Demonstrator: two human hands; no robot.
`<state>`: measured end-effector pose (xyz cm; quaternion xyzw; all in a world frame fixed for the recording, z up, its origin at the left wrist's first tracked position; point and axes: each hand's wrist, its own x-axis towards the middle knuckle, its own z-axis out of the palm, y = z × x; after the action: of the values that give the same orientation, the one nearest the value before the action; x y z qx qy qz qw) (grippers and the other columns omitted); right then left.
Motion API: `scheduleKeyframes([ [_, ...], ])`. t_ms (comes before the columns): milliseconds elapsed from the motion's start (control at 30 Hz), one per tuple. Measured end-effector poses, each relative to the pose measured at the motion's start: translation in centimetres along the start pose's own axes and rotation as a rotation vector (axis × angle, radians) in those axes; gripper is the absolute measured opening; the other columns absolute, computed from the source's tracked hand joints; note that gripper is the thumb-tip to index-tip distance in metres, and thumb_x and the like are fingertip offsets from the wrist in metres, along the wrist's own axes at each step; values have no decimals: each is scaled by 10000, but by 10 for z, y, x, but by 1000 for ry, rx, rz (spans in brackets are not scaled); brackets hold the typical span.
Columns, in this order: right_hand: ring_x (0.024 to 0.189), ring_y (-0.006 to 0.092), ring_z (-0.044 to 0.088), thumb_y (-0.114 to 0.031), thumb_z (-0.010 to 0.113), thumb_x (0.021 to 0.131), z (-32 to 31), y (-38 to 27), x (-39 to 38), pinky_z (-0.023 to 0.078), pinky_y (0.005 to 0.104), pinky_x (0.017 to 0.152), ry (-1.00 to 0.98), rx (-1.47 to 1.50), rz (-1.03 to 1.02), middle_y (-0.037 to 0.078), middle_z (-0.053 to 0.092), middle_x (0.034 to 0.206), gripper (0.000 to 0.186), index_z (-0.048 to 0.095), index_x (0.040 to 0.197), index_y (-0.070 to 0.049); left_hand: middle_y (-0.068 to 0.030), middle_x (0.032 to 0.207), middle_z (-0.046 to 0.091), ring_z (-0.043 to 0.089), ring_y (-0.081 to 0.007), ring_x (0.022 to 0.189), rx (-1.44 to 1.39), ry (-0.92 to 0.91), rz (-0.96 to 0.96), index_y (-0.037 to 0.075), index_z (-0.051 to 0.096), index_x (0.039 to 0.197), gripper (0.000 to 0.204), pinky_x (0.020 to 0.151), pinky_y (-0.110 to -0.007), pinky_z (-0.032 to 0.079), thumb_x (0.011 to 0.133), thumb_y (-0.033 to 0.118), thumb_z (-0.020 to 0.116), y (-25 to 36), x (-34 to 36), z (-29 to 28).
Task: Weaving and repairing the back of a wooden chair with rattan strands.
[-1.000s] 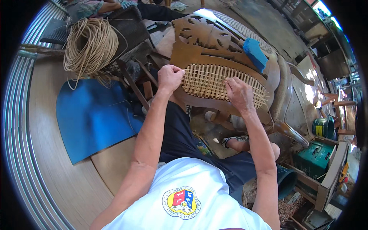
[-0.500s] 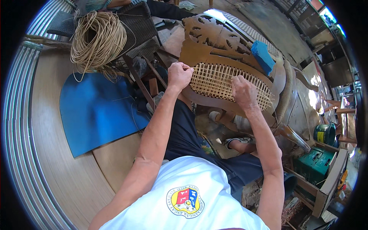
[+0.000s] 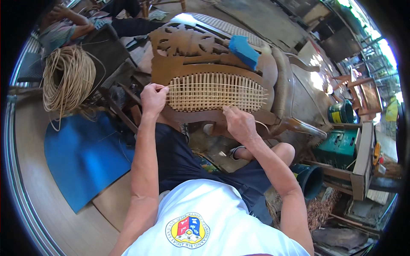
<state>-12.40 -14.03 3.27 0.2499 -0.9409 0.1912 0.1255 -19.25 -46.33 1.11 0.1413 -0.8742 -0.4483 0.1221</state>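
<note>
A woven cane panel (image 3: pixel 215 91) fills the oval opening of a carved wooden chair back (image 3: pixel 188 70) lying in front of me. At the panel's left end my left hand (image 3: pixel 154 100) is closed, thumb and finger pinching a thin cane strand that runs across the weave. My right hand (image 3: pixel 241 124) is closed at the panel's near edge, fingertips against the weave. A loose cane strand (image 3: pixel 264 125) curves out beside its knuckles; the pinch itself is partly hidden. On the frame beyond the panel rests a blue foam-like block (image 3: pixel 244 52).
To the left hang a coil of cane (image 3: pixel 68 79) and, below it, a blue sheet (image 3: pixel 85 155). Another person's arm (image 3: pixel 77 23) shows at the upper left. At right stand a green bucket (image 3: pixel 341 112), a green box (image 3: pixel 336 145) in a wooden crate (image 3: pixel 362 164), and a dark bucket (image 3: pixel 311 181).
My right hand has moved from over the right part of the weave down to its near edge. My left hand stays at the left end. The whole view has shifted, placing the chair back further left.
</note>
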Motion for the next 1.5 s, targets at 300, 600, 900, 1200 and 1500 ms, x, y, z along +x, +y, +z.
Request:
scheduleKeyframes([
  [300,764,446,691,-225,457,1050,-16,36,-7,548,542,726,-208,-111,566,245,713,849,513,416,1555,-142,-176,894,752,733,-269,839,-77,-46,-65,-37,761,903,219,822,-365,557,847,174,762,5,-1,3],
  [600,897,481,682,-285,435,1049,-22,48,-7,520,567,849,-158,62,571,305,707,941,543,392,1562,-113,-182,901,735,721,-292,854,-73,-19,-67,-43,748,899,226,823,-382,551,853,179,763,3,-2,7],
  [900,1014,466,677,-263,477,1052,-39,76,-33,525,522,903,65,62,626,251,714,1109,401,583,1414,-126,-238,1300,629,591,-392,1207,448,-53,215,8,727,978,250,1021,-464,472,870,230,768,39,-21,-10],
  [1200,916,301,697,-146,673,939,-75,138,1,539,400,826,135,220,376,137,694,995,206,711,1123,-62,-233,1382,581,583,-370,1262,327,-30,420,-16,717,1028,190,1033,-426,481,938,151,718,33,-22,-28],
  [1500,796,233,676,-235,617,1027,-69,135,-8,522,372,737,246,308,726,107,703,849,181,660,1049,-60,-182,1193,701,641,-358,1163,93,-75,700,-13,721,1056,271,1033,-435,482,883,189,763,117,-38,45],
])
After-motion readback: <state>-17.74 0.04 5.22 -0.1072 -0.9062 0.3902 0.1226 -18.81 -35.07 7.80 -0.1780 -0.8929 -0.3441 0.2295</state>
